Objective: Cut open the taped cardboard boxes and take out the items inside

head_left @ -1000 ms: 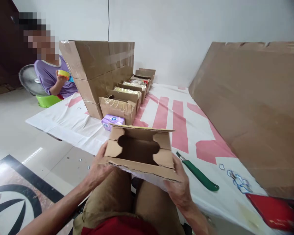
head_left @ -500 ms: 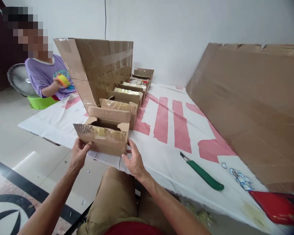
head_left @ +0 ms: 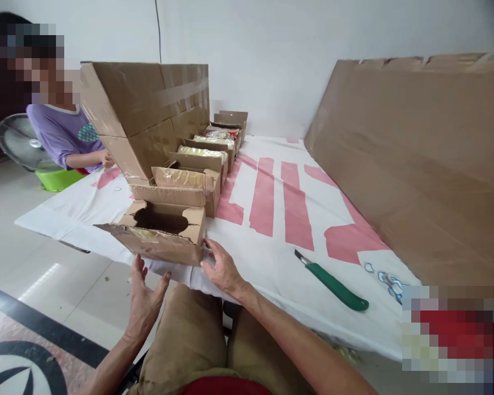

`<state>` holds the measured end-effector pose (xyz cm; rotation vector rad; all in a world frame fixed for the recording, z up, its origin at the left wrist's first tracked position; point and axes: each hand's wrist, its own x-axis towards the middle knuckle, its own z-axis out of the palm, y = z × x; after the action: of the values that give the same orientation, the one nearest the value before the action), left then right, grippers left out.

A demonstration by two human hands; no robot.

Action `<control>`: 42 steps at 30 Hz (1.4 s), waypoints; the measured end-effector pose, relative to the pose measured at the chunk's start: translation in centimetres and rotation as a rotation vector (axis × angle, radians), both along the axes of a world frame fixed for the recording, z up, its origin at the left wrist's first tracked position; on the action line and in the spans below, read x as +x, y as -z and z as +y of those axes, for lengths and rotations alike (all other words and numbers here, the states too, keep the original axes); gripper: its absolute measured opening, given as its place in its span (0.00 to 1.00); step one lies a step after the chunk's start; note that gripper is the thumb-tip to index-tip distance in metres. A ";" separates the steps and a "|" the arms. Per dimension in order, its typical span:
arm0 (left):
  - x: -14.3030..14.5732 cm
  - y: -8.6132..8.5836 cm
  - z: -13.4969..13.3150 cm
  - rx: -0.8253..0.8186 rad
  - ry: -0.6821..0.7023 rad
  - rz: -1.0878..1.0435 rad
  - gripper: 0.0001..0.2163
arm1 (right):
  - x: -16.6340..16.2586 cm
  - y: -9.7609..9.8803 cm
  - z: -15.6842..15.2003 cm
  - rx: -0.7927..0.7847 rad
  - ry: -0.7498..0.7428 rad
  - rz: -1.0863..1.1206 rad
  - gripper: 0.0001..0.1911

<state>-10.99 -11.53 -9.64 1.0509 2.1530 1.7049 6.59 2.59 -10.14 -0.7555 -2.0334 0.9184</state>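
A small open cardboard box (head_left: 164, 238) with cut-out top flaps stands on the white and red sheet (head_left: 271, 219), at the near end of a row of similar boxes (head_left: 201, 162). My left hand (head_left: 144, 299) hovers just below the box's front, palm up, fingers spread, holding nothing. My right hand (head_left: 220, 269) rests on the sheet with its fingertips against the box's right front corner, fingers open.
Large taped cartons (head_left: 144, 109) are stacked left of the row. A big cardboard sheet (head_left: 415, 164) leans at the right. A green-handled knife (head_left: 333, 285) and small rings (head_left: 385, 277) lie on the sheet. Another person in a purple shirt (head_left: 61, 134) sits at far left beside a fan (head_left: 18, 142).
The box went from above my lap down onto the sheet at the end of the row, over the purple pack. My left hand has let go and dropped back.
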 end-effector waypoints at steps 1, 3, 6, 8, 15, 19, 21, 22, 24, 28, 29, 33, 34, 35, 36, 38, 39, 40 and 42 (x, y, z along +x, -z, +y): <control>0.3 0.1 0.8 0.003 0.011 -0.022 0.46 | -0.1 -0.1 0.1 0.007 -0.008 0.002 0.34; 0.5 0.0 2.2 0.022 0.013 -0.048 0.49 | -0.2 0.0 0.2 0.022 -0.023 0.007 0.35; 0.3 -0.3 3.4 0.040 -0.006 -0.051 0.51 | -0.3 0.2 0.2 0.037 -0.068 0.011 0.37; 0.1 -0.3 3.5 0.041 0.000 -0.045 0.51 | -0.2 0.5 0.1 0.039 -0.101 0.012 0.39; 0.3 -0.6 3.7 0.027 -0.021 -0.039 0.51 | -0.1 1.2 -0.7 0.045 -0.120 -0.016 0.40; 0.5 -1.1 4.2 0.017 -0.022 -0.048 0.52 | -0.1 1.8 -0.8 0.044 -0.059 -0.022 0.38; 0.4 -1.2 4.5 0.010 -0.028 -0.052 0.52 | -0.1 2.1 -0.8 0.051 -0.039 0.000 0.38; 0.3 -1.1 4.6 0.010 -0.031 -0.052 0.53 | -0.1 2.2 -0.8 0.052 -0.026 0.011 0.38; 0.1 -0.9 4.9 0.019 -0.028 -0.050 0.53 | -0.2 2.4 -0.8 0.049 0.001 0.024 0.38; -0.5 -0.4 5.5 0.021 -0.005 -0.050 0.54 | -0.2 2.5 -0.7 0.047 0.013 0.015 0.38; -0.7 -0.4 5.8 0.014 0.002 -0.052 0.55 | -0.2 2.4 -0.7 0.046 0.012 0.011 0.37; -1.3 -0.2 7.3 -0.013 0.009 -0.058 0.57 | -0.2 2.3 -0.7 0.041 0.013 0.005 0.35; -1.4 -0.1 7.7 -0.013 0.004 -0.056 0.56 | -0.2 2.3 -0.6 0.040 0.015 0.006 0.35; -1.4 0.0 8.1 -0.011 0.000 -0.052 0.56 | -0.2 2.3 -0.6 0.041 0.019 0.005 0.35; -1.3 0.0 8.5 -0.009 -0.002 -0.046 0.56 | -0.2 2.3 -0.6 0.041 0.024 0.005 0.35; -1.2 0.2 9.0 0.003 -0.001 -0.033 0.57 | -0.2 2.3 -0.5 0.040 0.036 0.006 0.35; -1.1 0.2 9.1 0.010 0.003 -0.028 0.57 | -0.2 2.2 -0.5 0.041 0.041 0.010 0.35; -1.1 0.3 9.1 0.020 0.008 -0.028 0.57 | -0.2 2.2 -0.4 0.043 0.045 0.017 0.34; -1.1 0.5 8.7 0.041 0.027 -0.043 0.56 | -0.1 2.1 -0.3 0.051 0.053 0.035 0.34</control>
<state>-12.05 -2.79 -10.10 1.0393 2.0762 1.7507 6.44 2.29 -12.20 -0.7568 -1.9897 0.8414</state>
